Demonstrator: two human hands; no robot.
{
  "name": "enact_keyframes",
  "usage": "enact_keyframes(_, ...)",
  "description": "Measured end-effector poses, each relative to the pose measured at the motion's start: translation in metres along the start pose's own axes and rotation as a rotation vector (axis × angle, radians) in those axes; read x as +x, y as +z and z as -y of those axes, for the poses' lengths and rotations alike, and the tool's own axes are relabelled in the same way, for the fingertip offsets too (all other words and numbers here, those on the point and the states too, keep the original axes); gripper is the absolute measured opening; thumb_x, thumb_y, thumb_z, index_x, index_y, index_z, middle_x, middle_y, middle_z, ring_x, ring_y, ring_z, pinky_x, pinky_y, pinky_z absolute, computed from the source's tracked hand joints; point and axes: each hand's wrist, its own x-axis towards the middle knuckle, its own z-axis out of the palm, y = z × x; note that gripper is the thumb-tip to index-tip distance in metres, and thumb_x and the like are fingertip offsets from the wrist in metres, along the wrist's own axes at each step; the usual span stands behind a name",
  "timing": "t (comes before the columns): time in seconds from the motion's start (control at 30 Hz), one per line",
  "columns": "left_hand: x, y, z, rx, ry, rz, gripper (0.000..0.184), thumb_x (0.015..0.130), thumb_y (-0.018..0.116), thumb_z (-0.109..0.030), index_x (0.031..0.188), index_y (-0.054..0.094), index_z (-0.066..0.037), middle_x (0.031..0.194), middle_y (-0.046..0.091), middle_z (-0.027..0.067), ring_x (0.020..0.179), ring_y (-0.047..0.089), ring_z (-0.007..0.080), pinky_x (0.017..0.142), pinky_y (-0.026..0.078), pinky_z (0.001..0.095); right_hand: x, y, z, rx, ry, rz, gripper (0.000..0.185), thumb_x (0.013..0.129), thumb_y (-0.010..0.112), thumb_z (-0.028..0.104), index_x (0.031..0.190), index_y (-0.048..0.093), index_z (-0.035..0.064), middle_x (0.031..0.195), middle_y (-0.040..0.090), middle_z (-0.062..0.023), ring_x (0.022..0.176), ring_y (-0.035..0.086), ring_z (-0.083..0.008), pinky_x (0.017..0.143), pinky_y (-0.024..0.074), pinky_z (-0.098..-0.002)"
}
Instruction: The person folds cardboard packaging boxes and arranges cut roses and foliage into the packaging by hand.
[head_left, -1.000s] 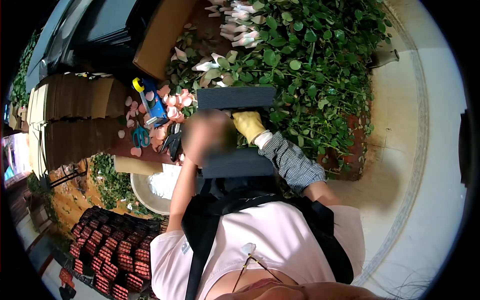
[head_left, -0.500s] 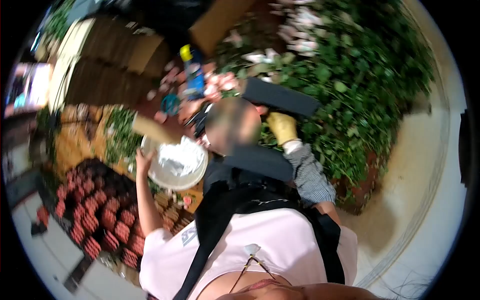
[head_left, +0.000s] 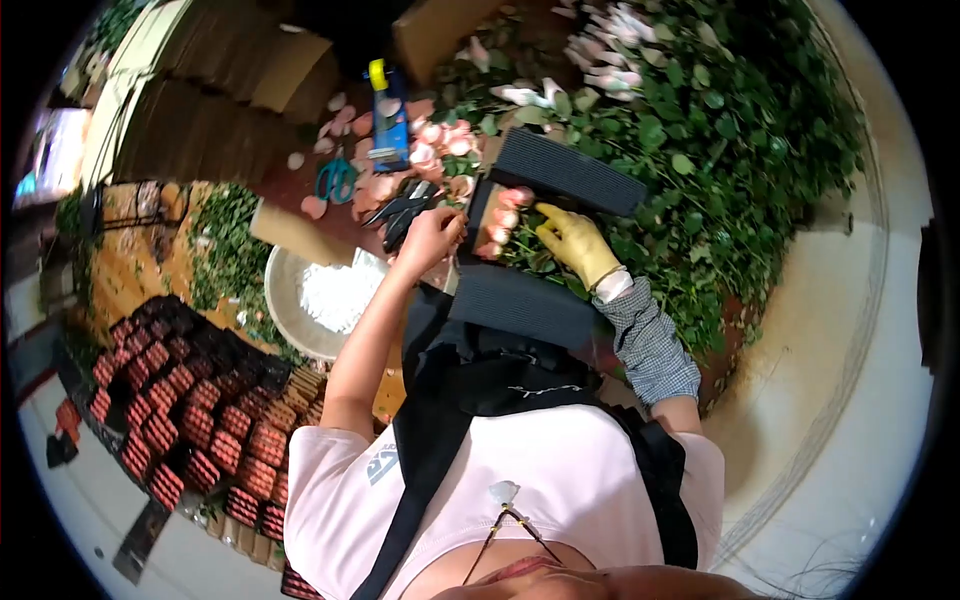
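My left hand (head_left: 437, 238) is bare and closed, thumb against the fingers. Whatever it may hold is too small to make out. It is beside a small row of pink roses (head_left: 506, 220), whose stems run to the right between two dark ribbed pads (head_left: 572, 172). On my right hand (head_left: 578, 245) is a yellow glove, above a checked sleeve. Its bent fingers are apart over the rose stems and leaves, just right of the blooms. Black-handled pliers or shears (head_left: 403, 212) lie left of my left hand.
A pale basin (head_left: 283, 312) with white material stands at left. Teal-handled scissors (head_left: 336, 180), a blue tool (head_left: 390, 130) and loose pink petals (head_left: 425, 150) lie farther back. Leafy rose stems (head_left: 700, 180) heap at right. Bundles of pink roses (head_left: 180, 400) stand at lower left.
My left hand has gone from the basin's rim to the right, beside the roses. The basin sits slightly farther left in view. My gloved hand stays near the stems.
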Motion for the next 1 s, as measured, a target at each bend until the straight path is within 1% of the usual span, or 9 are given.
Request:
enact_keyframes(0.13,0.021,0.035,0.024,0.276,0.127,-0.062,0.026,0.091,0.058,-0.02,0.107,0.068,-0.001,0.095,0.069,0.0218,0.091,0.066,0.0391,0.079,0.052,0.0426,-0.002,-0.042,0.065,0.21,-0.17,0.117,0.029,0.087,0.067,0.019,0.115,0.064,0.0106,0.096,0.071,-0.0126,0.084,0.068,-0.0301,0.075,0.0548,-0.041)
enact_keyframes(0.2,0.018,0.04,0.017,0.342,0.09,-0.049,0.025,0.091,0.055,-0.016,0.107,0.068,-0.001,0.097,0.069,0.0221,0.093,0.066,0.0384,0.081,0.052,0.0426,-0.001,-0.025,0.065,0.075,-0.24,0.016,0.021,0.086,0.067,0.02,0.104,0.067,0.0086,0.089,0.071,-0.0102,0.082,0.068,-0.0295,0.069,0.0534,-0.0422)
enact_keyframes(0.3,0.014,0.041,0.022,0.313,0.165,-0.031,0.025,0.09,0.053,-0.011,0.109,0.067,0.0,0.1,0.069,0.0218,0.095,0.066,0.0384,0.082,0.051,0.0426,0.01,0.008,0.051,-0.234,0.036,0.265,0.023,0.087,0.064,0.029,0.092,0.067,0.0065,0.082,0.07,-0.0132,0.076,0.068,-0.0304,0.069,0.0531,-0.0441)
enact_keyframes(0.4,0.014,0.044,0.032,0.311,0.234,-0.072,0.027,0.09,0.052,-0.006,0.111,0.066,0.001,0.104,0.069,0.0204,0.095,0.066,0.0378,0.083,0.052,0.0416,0.017,0.044,0.04,-0.199,-0.082,0.146,0.038,0.095,0.053,0.04,0.093,0.07,0.0063,0.084,0.072,-0.0106,0.073,0.069,-0.0295,0.065,0.0536,-0.0436)
enact_keyframes(0.43,0.014,0.042,0.032,0.26,0.21,-0.051,0.027,0.088,0.052,-0.003,0.113,0.063,0.001,0.106,0.069,0.0194,0.096,0.067,0.0366,0.083,0.052,0.0401,0.022,0.054,0.037,-0.335,-0.159,0.225,0.039,0.095,0.052,0.041,0.1,0.068,0.0062,0.088,0.073,-0.0112,0.073,0.069,-0.0291,0.066,0.0535,-0.0431)
enact_keyframes(0.6,0.01,0.028,0.009,0.151,0.11,0.02,0.025,0.086,0.059,-0.003,0.11,0.059,0.002,0.102,0.068,0.0213,0.096,0.065,0.0359,0.082,0.052,0.0409,0.016,0.026,0.044,-0.235,-0.086,0.322,0.043,0.09,0.06,0.042,0.116,0.061,0.0075,0.089,0.073,-0.0089,0.08,0.071,-0.028,0.071,0.0543,-0.0406)
enact_keyframes(0.7,0.012,0.015,-0.001,0.48,0.561,-0.011,0.024,0.083,0.069,-0.009,0.104,0.063,0.0,0.091,0.061,0.018,0.087,0.061,0.0379,0.076,0.049,0.0434,0.019,0.04,0.032,-0.288,-0.123,0.386,0.047,0.087,0.062,0.046,0.116,0.062,0.0079,0.092,0.073,-0.0087,0.083,0.071,-0.0272,0.073,0.0546,-0.0394)
enact_keyframes(0.87,0.023,0.013,0.0,0.479,0.544,-0.019,0.016,0.084,0.068,-0.007,0.098,0.066,0.0,0.095,0.06,0.0162,0.09,0.06,0.0365,0.078,0.049,0.0429,0.022,0.032,0.044,-0.307,-0.012,0.41,0.049,0.086,0.064,0.049,0.114,0.062,0.0083,0.093,0.073,-0.0089,0.082,0.071,-0.0259,0.07,0.055,-0.0391)
enact_keyframes(1.0,0.025,0.013,-0.001,0.563,0.732,0.108,0.028,0.075,0.076,-0.017,0.099,0.065,-0.005,0.099,0.058,0.0109,0.095,0.056,0.0326,0.082,0.046,0.0439,0.024,0.034,0.04,-0.339,-0.077,0.421,0.052,0.086,0.064,0.052,0.111,0.061,0.007,0.092,0.072,-0.0098,0.079,0.071,-0.025,0.065,0.0539,-0.0381)
